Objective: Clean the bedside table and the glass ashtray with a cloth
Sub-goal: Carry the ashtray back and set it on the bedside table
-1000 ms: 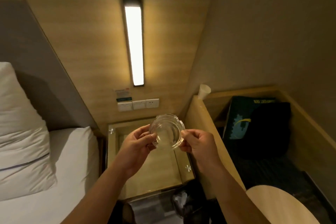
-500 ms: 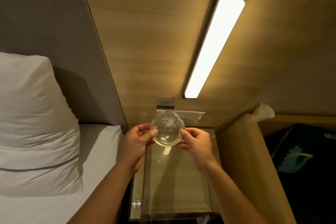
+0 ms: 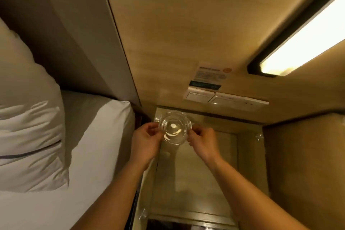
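Holding the round clear glass ashtray (image 3: 175,129) by opposite rim edges, left hand (image 3: 145,141) and right hand (image 3: 203,142) fingers pinched, over the glass-topped bedside surface (image 3: 194,173), probably for setting down squarely.

Single head-worn wide-angle view, looking steeply down and forward, close over the bedside table (image 3: 196,173), bed (image 3: 89,136) at left, wall panel (image 3: 177,33) ahead.

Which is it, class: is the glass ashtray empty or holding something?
Empty: through the clear glass ashtray, held by left hand and right hand, only light reflections show.
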`<act>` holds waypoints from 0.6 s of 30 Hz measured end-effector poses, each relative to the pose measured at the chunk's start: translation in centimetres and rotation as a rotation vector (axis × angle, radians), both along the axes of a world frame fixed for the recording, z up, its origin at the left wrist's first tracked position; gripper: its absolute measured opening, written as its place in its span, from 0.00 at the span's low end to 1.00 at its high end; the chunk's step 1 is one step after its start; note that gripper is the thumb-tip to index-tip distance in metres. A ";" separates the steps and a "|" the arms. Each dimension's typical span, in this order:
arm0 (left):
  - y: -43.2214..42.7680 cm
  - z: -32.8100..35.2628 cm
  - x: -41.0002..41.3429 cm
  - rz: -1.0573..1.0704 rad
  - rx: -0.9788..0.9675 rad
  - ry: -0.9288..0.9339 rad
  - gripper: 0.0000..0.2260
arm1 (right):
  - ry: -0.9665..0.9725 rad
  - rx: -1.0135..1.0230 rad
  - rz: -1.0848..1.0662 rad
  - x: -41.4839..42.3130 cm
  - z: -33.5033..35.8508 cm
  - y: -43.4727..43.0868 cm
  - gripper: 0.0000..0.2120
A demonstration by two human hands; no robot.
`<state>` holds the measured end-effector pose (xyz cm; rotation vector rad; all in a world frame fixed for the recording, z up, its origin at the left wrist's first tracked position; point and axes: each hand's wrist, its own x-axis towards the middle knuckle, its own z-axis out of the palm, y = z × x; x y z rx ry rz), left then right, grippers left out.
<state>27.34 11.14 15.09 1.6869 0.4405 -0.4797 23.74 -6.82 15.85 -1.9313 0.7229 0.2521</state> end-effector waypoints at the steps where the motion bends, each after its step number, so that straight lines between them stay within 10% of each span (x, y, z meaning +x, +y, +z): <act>1: 0.1 -1.1 0.5 -0.015 0.026 -0.008 0.11 | 0.007 -0.006 -0.008 0.6 -1.5 0.2 0.15; 18: -0.2 -11.5 6.2 -0.153 0.260 -0.022 0.06 | 0.108 -0.252 0.022 5.6 -11.8 1.3 0.14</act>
